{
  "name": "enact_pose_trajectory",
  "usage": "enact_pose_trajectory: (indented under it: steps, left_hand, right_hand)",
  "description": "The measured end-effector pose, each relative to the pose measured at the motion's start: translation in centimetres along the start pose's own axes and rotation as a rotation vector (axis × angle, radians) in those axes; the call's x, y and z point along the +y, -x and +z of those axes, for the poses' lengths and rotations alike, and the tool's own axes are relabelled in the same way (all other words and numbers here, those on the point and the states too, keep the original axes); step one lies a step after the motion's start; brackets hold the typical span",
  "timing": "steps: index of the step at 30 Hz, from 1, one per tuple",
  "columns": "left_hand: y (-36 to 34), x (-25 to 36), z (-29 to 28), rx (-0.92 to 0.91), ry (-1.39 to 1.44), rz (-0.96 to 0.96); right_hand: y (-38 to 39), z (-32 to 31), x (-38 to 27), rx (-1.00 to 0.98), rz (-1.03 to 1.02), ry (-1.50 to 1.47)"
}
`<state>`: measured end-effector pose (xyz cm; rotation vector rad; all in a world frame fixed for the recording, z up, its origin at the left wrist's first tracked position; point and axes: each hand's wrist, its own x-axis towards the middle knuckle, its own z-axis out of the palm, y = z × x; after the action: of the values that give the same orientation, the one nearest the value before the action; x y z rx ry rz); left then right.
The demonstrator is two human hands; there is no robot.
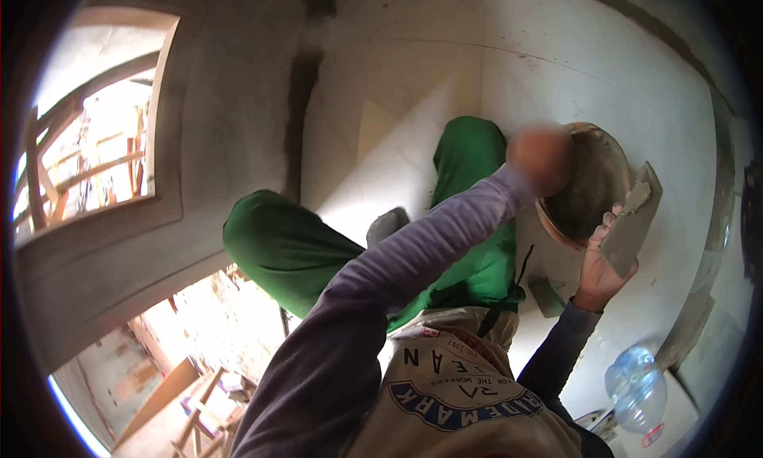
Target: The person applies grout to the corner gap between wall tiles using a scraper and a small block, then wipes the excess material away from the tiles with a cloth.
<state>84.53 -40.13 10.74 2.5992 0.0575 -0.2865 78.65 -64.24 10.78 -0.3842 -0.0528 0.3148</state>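
My left hand (540, 157) is smeared by motion at the left rim of a round basin (590, 172), and its fingers cannot be made out. The basin has a brownish rim and a dark, dirty inside. Beside it on the right, my right hand (602, 273) is closed around a flat, rectangular grey board (636, 227), which is tilted. A lump of grey mortar (638, 196) clings to the board near its upper part. Whether my left hand holds anything is hidden by the blur.
My bent legs in green trousers (290, 239) are left of the basin. A flat greenish piece (546, 296) lies below it. A clear plastic bottle (636, 386) is at the lower right. Bright openings with a wooden frame (171, 100) and timber (199, 410) are on the left.
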Motion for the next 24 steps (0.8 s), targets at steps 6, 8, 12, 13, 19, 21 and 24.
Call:
enact_pose_trajectory:
  steps: [6, 8, 12, 13, 19, 21, 24]
  left_hand:
    - [13.2, -5.7, -18.2, 0.213, 0.576, -0.229]
    - [19.7, -7.6, -21.4, 0.565, 0.54, -0.344]
    - [31.6, -11.7, -23.8, 0.886, 0.051, -0.652]
    - [33.4, -12.6, -22.7, 0.846, -0.054, -0.718]
    - [37.5, -13.7, -14.6, 0.975, 0.296, -0.773]
    - [37.8, -13.7, -14.1, 0.952, 0.3, -0.801]
    - [37.4, -13.1, -14.6, 1.159, 0.789, -0.999]
  right_hand:
    - [-2.2, 0.5, 5.1, 0.069, 0.019, 0.265]
    - [-4.7, 2.2, 10.7, 0.042, 0.195, 0.337]
    - [-10.6, 7.4, 26.4, -0.134, 0.529, 0.461]
    - [-11.6, 7.7, 30.7, -0.163, 0.593, 0.445]
    - [-11.9, 3.1, 52.6, -0.113, 0.867, 0.528]
    - [-12.6, 1.8, 56.6, -0.104, 0.869, 0.651]
    - [-13.2, 2.2, 61.5, -0.076, 0.624, 1.029]
